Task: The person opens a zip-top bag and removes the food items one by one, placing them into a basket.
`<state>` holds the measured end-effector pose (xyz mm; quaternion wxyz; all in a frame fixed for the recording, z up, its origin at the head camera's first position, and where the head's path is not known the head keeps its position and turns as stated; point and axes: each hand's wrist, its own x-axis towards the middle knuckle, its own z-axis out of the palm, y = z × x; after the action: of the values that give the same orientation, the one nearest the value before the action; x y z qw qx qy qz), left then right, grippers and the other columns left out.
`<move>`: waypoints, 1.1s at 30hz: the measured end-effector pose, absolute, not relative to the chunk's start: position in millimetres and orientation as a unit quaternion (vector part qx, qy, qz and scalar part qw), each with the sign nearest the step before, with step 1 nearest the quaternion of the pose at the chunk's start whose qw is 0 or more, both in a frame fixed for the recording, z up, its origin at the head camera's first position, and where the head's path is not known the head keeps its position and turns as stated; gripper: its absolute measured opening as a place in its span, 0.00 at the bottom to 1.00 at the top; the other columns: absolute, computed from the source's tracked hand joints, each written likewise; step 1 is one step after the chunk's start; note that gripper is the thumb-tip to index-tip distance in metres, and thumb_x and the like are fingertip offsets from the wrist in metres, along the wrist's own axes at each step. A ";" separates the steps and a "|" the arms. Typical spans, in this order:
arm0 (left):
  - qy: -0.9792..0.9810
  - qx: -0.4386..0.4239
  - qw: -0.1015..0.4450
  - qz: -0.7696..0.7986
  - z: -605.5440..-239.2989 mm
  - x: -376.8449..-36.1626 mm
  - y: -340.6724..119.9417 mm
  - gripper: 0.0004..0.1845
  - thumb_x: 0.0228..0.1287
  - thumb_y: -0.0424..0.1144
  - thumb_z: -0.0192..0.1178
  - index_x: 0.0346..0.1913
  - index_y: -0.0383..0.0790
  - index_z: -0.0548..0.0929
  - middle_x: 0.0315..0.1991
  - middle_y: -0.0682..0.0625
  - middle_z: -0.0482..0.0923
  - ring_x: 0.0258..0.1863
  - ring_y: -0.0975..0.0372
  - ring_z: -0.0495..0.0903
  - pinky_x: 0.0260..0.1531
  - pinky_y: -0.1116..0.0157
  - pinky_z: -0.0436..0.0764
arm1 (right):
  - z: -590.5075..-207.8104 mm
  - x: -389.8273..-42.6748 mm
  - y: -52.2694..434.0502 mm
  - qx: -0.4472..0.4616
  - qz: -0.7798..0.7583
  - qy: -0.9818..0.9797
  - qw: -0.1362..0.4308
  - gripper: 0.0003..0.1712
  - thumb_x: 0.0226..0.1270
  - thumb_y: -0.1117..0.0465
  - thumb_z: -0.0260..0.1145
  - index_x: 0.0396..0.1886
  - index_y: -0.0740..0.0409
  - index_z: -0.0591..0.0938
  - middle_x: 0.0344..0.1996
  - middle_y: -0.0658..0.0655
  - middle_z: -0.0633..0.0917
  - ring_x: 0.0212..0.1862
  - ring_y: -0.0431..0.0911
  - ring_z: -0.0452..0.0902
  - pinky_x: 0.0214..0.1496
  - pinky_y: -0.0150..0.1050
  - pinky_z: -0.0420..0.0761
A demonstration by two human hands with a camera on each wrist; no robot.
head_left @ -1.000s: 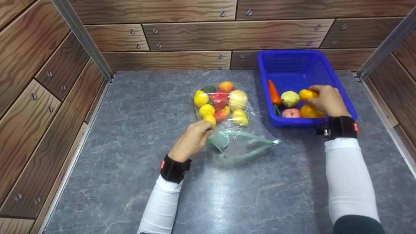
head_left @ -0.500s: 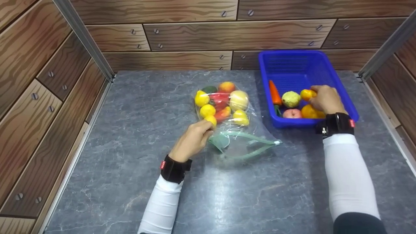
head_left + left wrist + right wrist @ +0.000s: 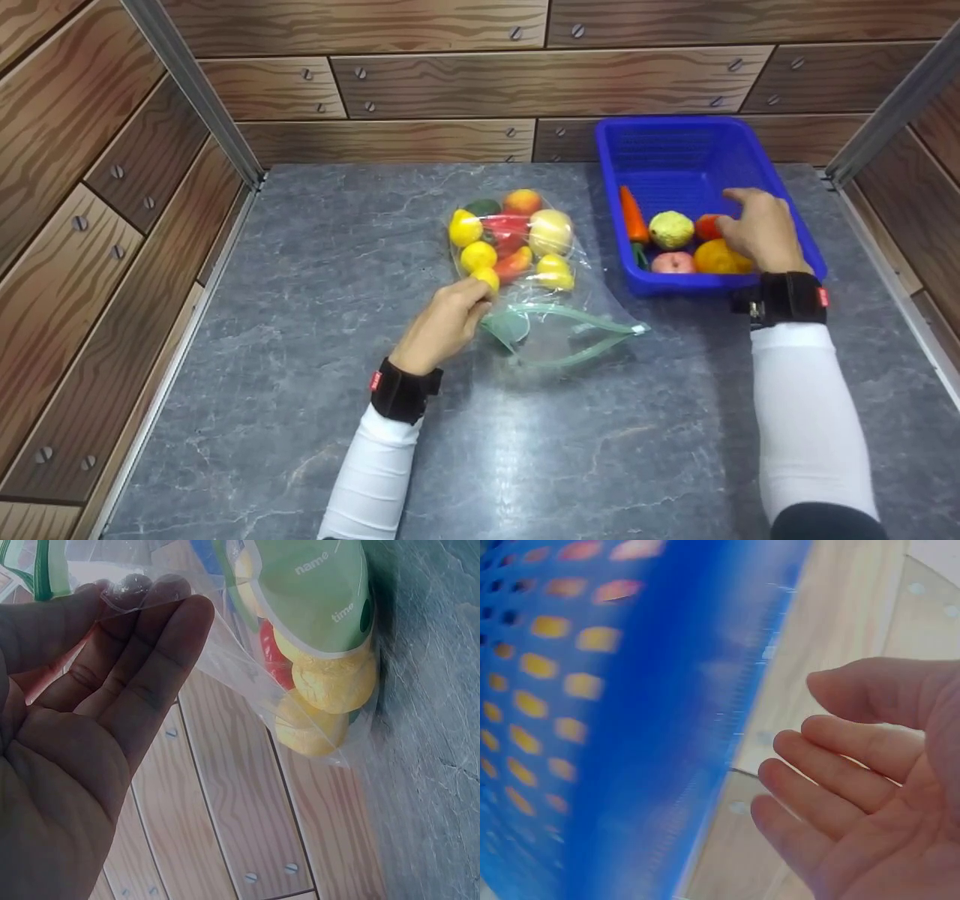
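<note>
My left hand (image 3: 442, 326) pinches the edge of a clear zip bag (image 3: 574, 322) between thumb and fingertips; the left wrist view shows the plastic between them. Inside the bag lie a yellow lemon (image 3: 465, 227), a red pepper (image 3: 506, 232), a pale round fruit (image 3: 550, 232) and several other fruits. The bag's green-edged mouth gapes toward me. Over the right side of a blue basket (image 3: 652, 283) is my right hand (image 3: 765, 229), thumb and fingers apart with nothing between them. Beside its thumb sits a red-orange item (image 3: 707, 226), partly hidden.
In the basket are a carrot (image 3: 634, 215), a bumpy yellow-green fruit (image 3: 671, 229), a pink fruit (image 3: 673, 262) and an orange fruit (image 3: 720, 257). Wood-patterned walls (image 3: 450, 82) border the grey marbled table (image 3: 315, 300) at the back and sides.
My right hand has let go of the small yellow-orange fruit, which is out of sight now, and its fingers have spread. The red-orange item has come into view. My left hand stays put.
</note>
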<state>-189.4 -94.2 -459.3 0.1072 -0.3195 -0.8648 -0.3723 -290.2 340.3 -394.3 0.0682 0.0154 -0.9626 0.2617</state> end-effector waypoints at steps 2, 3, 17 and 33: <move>-0.864 -0.321 0.109 -0.372 -459.2 -188.9 -94.2 0.04 0.69 0.24 0.62 0.39 0.35 0.81 0.35 0.47 0.79 0.37 0.58 0.80 0.40 0.64 0.84 | -387.9 -280.0 332.3 0.032 0.282 -0.950 0.127 0.25 0.67 0.68 0.61 0.63 0.75 0.78 0.62 0.78 0.77 0.64 0.73 0.71 0.69 0.64 0.69; -0.863 -0.322 0.111 -0.372 -459.1 -188.6 -94.2 0.04 0.69 0.24 0.62 0.39 0.35 0.81 0.35 0.47 0.79 0.37 0.58 0.80 0.40 0.64 0.84 | -384.7 -274.0 327.2 0.042 0.291 -0.942 0.160 0.24 0.66 0.69 0.62 0.61 0.74 0.80 0.60 0.76 0.80 0.62 0.71 0.75 0.68 0.56 0.73; -0.863 -0.321 0.114 -0.373 -459.3 -188.2 -94.1 0.04 0.68 0.24 0.63 0.39 0.34 0.81 0.34 0.47 0.79 0.36 0.57 0.79 0.39 0.63 0.83 | -371.1 -185.1 244.8 0.203 0.394 -0.817 0.369 0.22 0.55 0.81 0.71 0.50 0.66 0.89 0.49 0.65 0.89 0.51 0.50 0.85 0.64 0.27 0.76; -0.867 -0.319 0.109 -0.368 -459.4 -188.2 -92.8 0.03 0.69 0.24 0.63 0.40 0.33 0.82 0.35 0.46 0.80 0.37 0.56 0.80 0.40 0.63 0.84 | -392.0 -151.9 198.4 0.385 0.402 -0.793 0.245 0.24 0.53 0.80 0.73 0.52 0.67 0.87 0.50 0.63 0.89 0.51 0.57 0.86 0.64 0.28 0.78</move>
<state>-188.2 -92.8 -459.4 0.1091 -0.3192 -0.8666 -0.3677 -151.9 198.4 -392.0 0.2454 0.3855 -0.7933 0.4022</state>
